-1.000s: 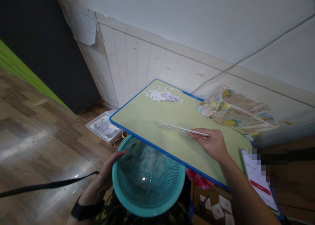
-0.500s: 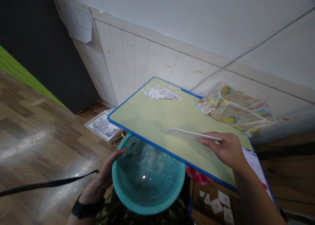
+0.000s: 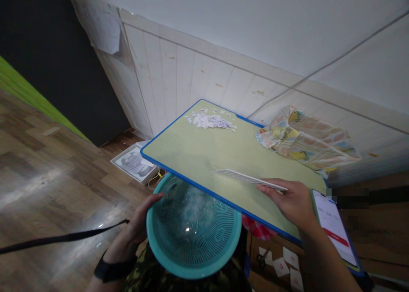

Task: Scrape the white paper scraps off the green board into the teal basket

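Note:
My left hand [image 3: 142, 217] grips the left rim of a teal plastic colander [image 3: 228, 258]. The colander stands above my lap, partly under the table's front edge. Clear, shiny material [image 3: 194, 211] lies inside it; I cannot make out what it is. My right hand [image 3: 294, 198] pinches one end of a flat white slotted strip [image 3: 244, 177] between thumb and fingers. The strip is held low over the pale green tabletop [image 3: 179, 151], its far end pointing left. A pile of small white paper scraps [image 3: 211, 120] lies at the table's back corner.
A patterned cloth [image 3: 306, 138] lies at the table's back right, by the wall. A phone [image 3: 334, 224] rests at the right end. Scissors [image 3: 262, 260] and several white cards [image 3: 290, 258] lie below the table. An open box [image 3: 136, 164] sits on the floor at left.
My right hand has tipped the slotted strip flatter and its left end sits slightly lower. More of the phone shows beside my right wrist. My left hand keeps its grip on the colander.

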A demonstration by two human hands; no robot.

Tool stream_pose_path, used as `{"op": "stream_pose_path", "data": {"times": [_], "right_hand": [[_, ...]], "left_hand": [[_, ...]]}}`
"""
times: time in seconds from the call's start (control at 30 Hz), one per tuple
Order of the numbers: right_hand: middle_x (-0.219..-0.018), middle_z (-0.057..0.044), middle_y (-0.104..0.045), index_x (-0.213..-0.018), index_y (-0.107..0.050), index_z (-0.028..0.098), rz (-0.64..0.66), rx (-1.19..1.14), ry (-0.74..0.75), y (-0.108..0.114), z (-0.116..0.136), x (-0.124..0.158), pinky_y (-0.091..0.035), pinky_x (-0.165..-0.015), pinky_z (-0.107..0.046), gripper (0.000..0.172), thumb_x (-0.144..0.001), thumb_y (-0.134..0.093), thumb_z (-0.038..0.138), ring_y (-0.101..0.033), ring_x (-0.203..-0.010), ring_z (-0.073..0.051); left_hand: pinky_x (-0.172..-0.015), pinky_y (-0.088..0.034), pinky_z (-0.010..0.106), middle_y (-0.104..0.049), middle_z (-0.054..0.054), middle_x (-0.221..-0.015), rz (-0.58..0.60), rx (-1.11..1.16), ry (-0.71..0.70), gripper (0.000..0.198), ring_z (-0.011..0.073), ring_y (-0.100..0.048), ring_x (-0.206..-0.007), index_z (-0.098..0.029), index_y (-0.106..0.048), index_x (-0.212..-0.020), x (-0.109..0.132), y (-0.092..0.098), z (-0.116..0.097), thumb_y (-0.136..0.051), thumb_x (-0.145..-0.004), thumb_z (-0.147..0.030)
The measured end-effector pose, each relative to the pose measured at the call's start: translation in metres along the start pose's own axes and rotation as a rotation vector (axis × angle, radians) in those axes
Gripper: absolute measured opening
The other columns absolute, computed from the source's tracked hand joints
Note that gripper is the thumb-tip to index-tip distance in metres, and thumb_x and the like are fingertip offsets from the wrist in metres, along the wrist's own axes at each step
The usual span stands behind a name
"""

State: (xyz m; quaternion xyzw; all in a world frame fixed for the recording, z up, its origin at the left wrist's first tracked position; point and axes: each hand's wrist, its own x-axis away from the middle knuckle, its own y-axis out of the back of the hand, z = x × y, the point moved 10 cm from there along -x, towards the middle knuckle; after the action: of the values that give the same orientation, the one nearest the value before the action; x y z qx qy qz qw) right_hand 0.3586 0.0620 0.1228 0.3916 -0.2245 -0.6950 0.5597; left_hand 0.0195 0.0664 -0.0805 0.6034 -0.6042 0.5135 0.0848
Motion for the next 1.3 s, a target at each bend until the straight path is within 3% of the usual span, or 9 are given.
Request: {"op": "stream_pose_path", "data": {"times": [0.2, 0.43, 0.7, 0.83, 1.03, 1.17, 1.3], "right_hand": [[-0.080, 0.002, -0.077, -0.083, -0.079, 0.027, 0.044, 0.012, 0.009, 0.001, 0.013, 0.018, -0.056, -0.062, -0.021, 0.009, -0.080, -0.070, 0.029, -0.073, -0.068, -0.017], [-0.081, 0.003, -0.077, -0.085, -0.078, 0.028, 0.092, 0.042, 0.057, 0.001, 0.033, 0.028, -0.053, -0.058, -0.020, 0.010, -0.082, -0.069, 0.028, -0.073, -0.068, -0.016], [-0.076, 0.002, -0.076, -0.085, -0.078, 0.028, 0.102, 0.063, 0.070, 0.004, 0.039, 0.030, -0.053, -0.054, -0.024, 0.011, -0.082, -0.068, 0.032, -0.072, -0.063, -0.018], [-0.076, 0.001, -0.077, -0.081, -0.078, 0.028, 0.079, 0.017, 0.022, 0.004, 0.031, 0.026, -0.055, -0.053, -0.026, 0.010, -0.080, -0.071, 0.034, -0.072, -0.063, -0.021], [-0.085, -0.002, -0.077, -0.086, -0.079, 0.024, -0.146, -0.007, -0.024, 0.000, 0.016, 0.000, -0.059, -0.071, -0.031, 0.014, -0.079, -0.070, 0.033, -0.074, -0.077, -0.023], [-0.090, -0.004, -0.077, -0.090, -0.078, 0.022, -0.102, -0.065, 0.024, -0.023, 0.018, -0.020, -0.058, -0.076, -0.031, 0.016, -0.081, -0.068, 0.031, -0.074, -0.080, -0.023], [-0.090, -0.003, -0.077, -0.091, -0.078, 0.022, -0.040, -0.076, 0.050, -0.030, 0.025, -0.020, -0.058, -0.075, -0.030, 0.016, -0.082, -0.067, 0.029, -0.074, -0.080, -0.021]], "left_hand": [[-0.063, -0.055, 0.036, -0.068, 0.016, -0.080, -0.001, -0.009, 0.027, 0.021, 0.0268, -0.065, -0.064, -0.003, -0.071, -0.081, -0.001, 0.001, 0.002, -0.060, -0.085, -0.020], [-0.047, -0.051, 0.029, -0.062, 0.010, -0.061, -0.010, 0.030, 0.008, 0.023, 0.0209, -0.059, -0.049, -0.006, -0.070, -0.068, 0.007, -0.005, -0.001, -0.057, -0.084, -0.016], [-0.052, -0.053, 0.031, -0.063, 0.011, -0.065, 0.019, -0.002, -0.001, 0.019, 0.0223, -0.060, -0.052, -0.006, -0.071, -0.072, 0.005, -0.006, -0.001, -0.061, -0.082, -0.018], [-0.050, -0.052, 0.029, -0.062, 0.009, -0.062, -0.015, 0.001, -0.007, 0.021, 0.0203, -0.058, -0.050, -0.006, -0.071, -0.070, 0.009, -0.008, -0.003, -0.058, -0.085, -0.015], [-0.052, -0.053, 0.029, -0.065, 0.011, -0.069, -0.061, 0.034, -0.020, 0.020, 0.0207, -0.061, -0.054, -0.006, -0.070, -0.073, 0.010, -0.003, -0.007, -0.057, -0.086, -0.015], [-0.055, -0.053, 0.031, -0.066, 0.013, -0.071, -0.038, 0.044, 0.021, 0.020, 0.0222, -0.061, -0.056, -0.005, -0.069, -0.075, 0.003, 0.003, -0.004, -0.058, -0.086, -0.019], [-0.060, -0.055, 0.033, -0.067, 0.014, -0.076, -0.021, 0.005, -0.023, 0.018, 0.0243, -0.063, -0.061, -0.003, -0.070, -0.080, 0.003, 0.002, -0.009, -0.059, -0.085, -0.017]]}}
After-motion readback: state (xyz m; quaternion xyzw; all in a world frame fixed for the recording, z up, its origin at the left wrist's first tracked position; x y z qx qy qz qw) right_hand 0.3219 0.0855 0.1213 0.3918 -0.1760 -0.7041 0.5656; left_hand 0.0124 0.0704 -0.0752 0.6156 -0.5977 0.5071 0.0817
